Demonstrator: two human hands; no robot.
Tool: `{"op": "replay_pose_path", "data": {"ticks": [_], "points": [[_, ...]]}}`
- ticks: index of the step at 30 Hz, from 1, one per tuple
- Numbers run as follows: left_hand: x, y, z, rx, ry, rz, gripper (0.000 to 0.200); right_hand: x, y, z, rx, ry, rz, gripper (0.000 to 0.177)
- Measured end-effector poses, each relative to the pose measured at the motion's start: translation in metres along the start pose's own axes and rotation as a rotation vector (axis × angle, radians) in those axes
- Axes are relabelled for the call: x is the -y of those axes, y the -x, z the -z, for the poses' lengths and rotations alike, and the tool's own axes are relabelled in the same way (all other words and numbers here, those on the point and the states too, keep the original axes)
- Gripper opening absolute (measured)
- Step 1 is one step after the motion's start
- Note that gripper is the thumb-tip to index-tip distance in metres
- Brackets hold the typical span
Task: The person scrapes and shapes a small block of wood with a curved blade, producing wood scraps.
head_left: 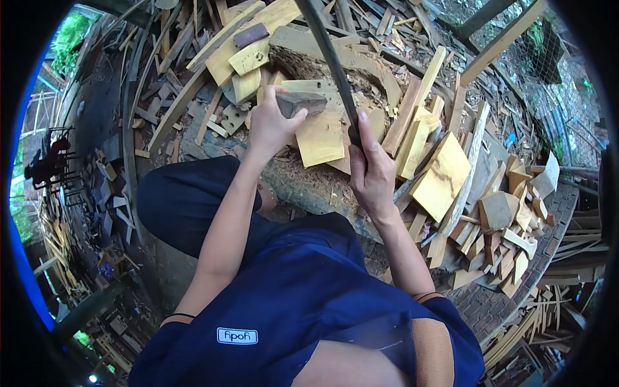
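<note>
My left hand (269, 126) is closed round a small greyish block (302, 102), thumb along its near side and fingers over the far side. A flat yellow wood piece (320, 142) lies just below the block. My right hand (374, 169) grips the lower end of a long, narrow dark bar (331, 59), like a blade, with the forefinger stretched along it. The bar slants up and away past the top edge of the view. Behind both hands sits a thick, rough-edged wood slab (325, 51).
Yellow boards (442, 177) lean to the right of my right hand. Farther right is a heap of cut wood pieces (496, 213). A purplish-brown block (251, 36) rests on planks at the upper left. Wood scraps and shavings cover the ground round my bent knee (184, 193).
</note>
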State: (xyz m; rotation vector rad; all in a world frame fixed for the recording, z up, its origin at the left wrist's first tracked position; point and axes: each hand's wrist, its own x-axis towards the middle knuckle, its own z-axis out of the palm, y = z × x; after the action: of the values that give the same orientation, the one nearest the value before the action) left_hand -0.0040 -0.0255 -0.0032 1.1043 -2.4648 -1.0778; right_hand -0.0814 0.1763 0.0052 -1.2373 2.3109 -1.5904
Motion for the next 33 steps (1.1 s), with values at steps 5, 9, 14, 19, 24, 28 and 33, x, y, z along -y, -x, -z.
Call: {"op": "replay_pose_path", "data": {"ticks": [5,9,14,19,24,28,33], "points": [[-0.001,-0.008,0.004,0.021,-0.032,-0.024,0.054,-0.058,0.051,-0.017,0.293,0.322,-0.349,0.057],[0.011,-0.01,0.004,0.007,0.005,-0.064,0.054,-0.069,0.054,-0.007,0.317,0.222,-0.452,0.055],[-0.006,-0.011,0.002,0.035,-0.106,-0.008,0.055,-0.007,0.018,-0.002,0.076,0.02,-0.096,0.06],[-0.007,-0.016,0.004,0.021,-0.095,-0.003,0.054,-0.002,0.021,-0.008,-0.068,-0.054,0.025,0.059],[0.015,-0.026,0.011,-0.028,0.019,-0.001,0.056,-0.056,0.049,-0.007,0.304,0.221,-0.409,0.058],[0.009,-0.024,0.006,-0.02,-0.067,0.032,0.06,-0.03,0.041,0.002,0.257,0.148,-0.415,0.057],[0.003,-0.024,0.011,0.005,-0.043,0.052,0.063,0.015,0.009,0.008,-0.025,-0.088,-0.131,0.059]]}}
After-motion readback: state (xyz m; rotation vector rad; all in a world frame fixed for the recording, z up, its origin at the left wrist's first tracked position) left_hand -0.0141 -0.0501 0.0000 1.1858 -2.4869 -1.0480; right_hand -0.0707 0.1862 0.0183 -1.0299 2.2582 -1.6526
